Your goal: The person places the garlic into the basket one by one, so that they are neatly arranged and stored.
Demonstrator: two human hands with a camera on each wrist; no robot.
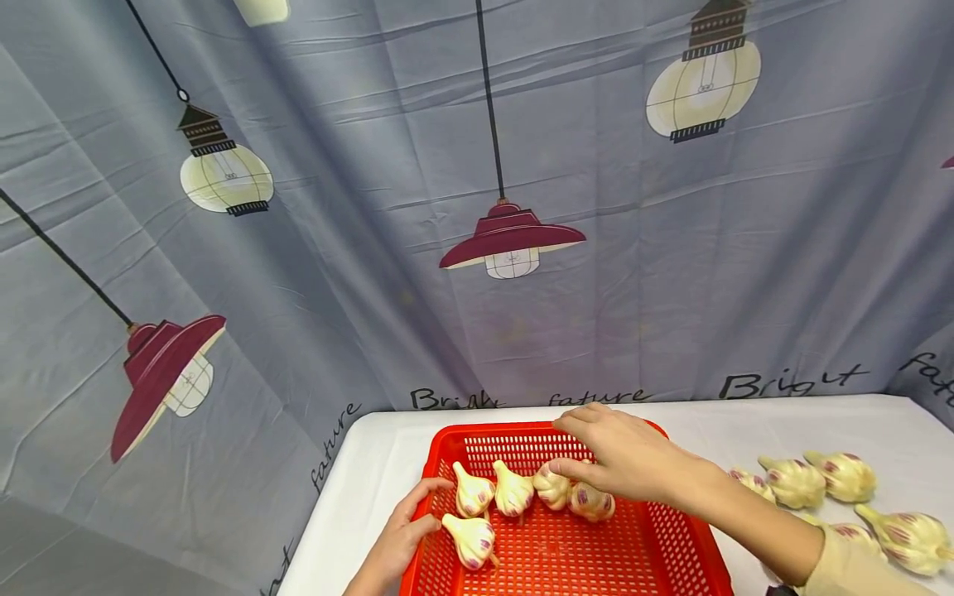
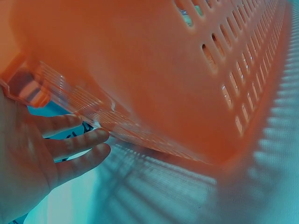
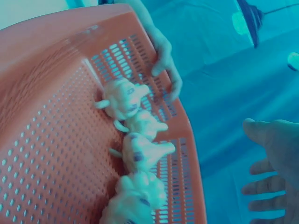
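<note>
A red plastic basket [image 1: 555,550] holds several garlic bulbs with purple streaks. Most of them stand in a row along its back, and one garlic bulb [image 1: 471,542] lies in front at the left. My left hand [image 1: 398,530] holds the basket's left rim, thumb and forefinger hooked over it; in the left wrist view its other fingers [image 2: 77,145] extend along the outside. Over the back right part of the basket is my right hand [image 1: 626,451], its fingers spread and nothing in its grasp. Just below it sits the rightmost garlic bulb [image 1: 591,502], partly covered in the head view.
On the white table [image 1: 671,412], right of the basket, lie more garlic bulbs [image 1: 793,482], some partly hidden by my right forearm. Behind the table hangs a grey curtain [image 1: 358,215] printed with lamps and lettering.
</note>
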